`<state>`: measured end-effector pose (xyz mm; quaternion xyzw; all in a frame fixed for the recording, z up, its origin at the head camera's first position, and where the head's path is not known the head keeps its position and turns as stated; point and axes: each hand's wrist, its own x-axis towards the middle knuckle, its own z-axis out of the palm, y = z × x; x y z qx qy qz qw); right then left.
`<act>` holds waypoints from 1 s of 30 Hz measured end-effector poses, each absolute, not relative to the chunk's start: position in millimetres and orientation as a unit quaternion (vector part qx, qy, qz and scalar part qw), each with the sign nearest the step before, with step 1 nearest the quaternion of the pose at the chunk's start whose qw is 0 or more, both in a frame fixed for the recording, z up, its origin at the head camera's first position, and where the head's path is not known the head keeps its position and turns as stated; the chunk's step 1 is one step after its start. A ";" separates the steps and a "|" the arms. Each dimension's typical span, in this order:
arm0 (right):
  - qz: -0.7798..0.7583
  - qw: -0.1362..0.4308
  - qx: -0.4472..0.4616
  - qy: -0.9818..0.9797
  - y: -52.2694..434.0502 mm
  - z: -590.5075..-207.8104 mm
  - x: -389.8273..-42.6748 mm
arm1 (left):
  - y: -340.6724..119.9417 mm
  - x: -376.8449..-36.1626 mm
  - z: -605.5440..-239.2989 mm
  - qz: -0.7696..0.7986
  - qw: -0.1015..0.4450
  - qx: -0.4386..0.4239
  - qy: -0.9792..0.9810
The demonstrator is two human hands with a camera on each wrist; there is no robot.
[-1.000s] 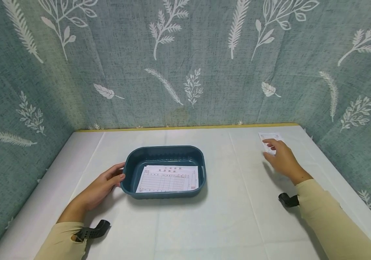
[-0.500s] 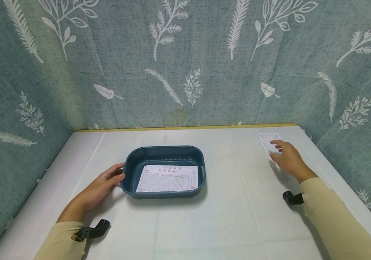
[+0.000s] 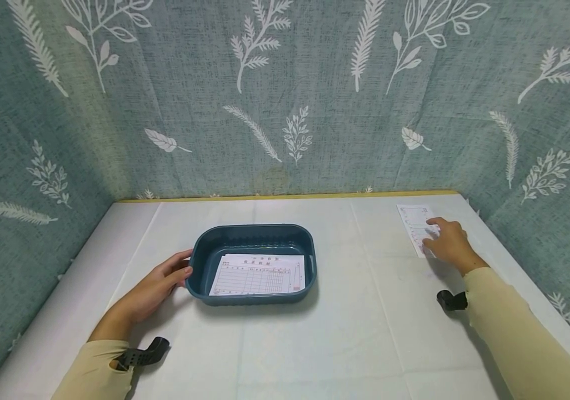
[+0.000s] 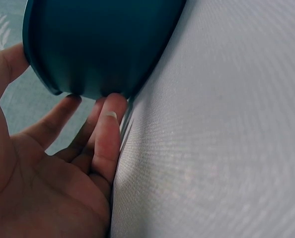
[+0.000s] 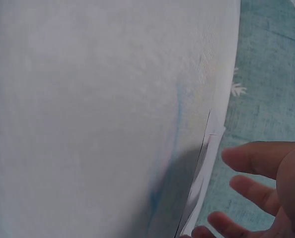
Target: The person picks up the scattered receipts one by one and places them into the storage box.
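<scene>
A dark blue plastic basin [image 3: 250, 301] stands left of the middle on the white table, with printed paper forms [image 3: 259, 278] lying in it. Against the basin's left end rests my left hand [image 3: 150, 289]; in the left wrist view its thumb and fingertips touch the outside of the wall [image 4: 105, 44]. Far to the right lies a narrow printed paper slip [image 3: 415, 219]. My right hand [image 3: 451, 244] is over the slip's right edge, thumb and fingers spread apart. In the right wrist view, the slip [image 5: 199, 186] lies just beside those fingertips, nothing between them.
The white-covered table [image 3: 315, 350] has a yellow strip [image 3: 285, 196] along its back edge. Grey-green curtains [image 3: 275, 72] with white leaf prints close in the back and sides. A black wrist camera [image 3: 147, 353] sticks out beside each forearm.
My right hand has shifted to the right and slightly nearer, uncovering more of the slip, which stays where it was. The left hand and basin are unmoved.
</scene>
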<state>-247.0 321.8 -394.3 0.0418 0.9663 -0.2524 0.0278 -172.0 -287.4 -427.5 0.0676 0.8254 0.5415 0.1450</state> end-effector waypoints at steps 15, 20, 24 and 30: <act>-0.222 0.051 0.054 0.972 327.0 -396.7 -251.7 | -288.1 -172.4 -428.4 0.533 0.144 0.062 0.831; -0.214 0.091 0.056 0.971 325.9 -391.6 -257.9 | -288.3 -171.4 -429.4 0.527 0.147 0.058 0.835; -0.218 0.132 0.071 0.964 322.3 -387.2 -263.2 | -288.2 -169.7 -429.8 0.527 0.146 0.058 0.836; -0.243 0.158 0.086 0.953 327.0 -385.3 -270.0 | -288.3 -171.6 -429.3 0.537 0.137 0.071 0.829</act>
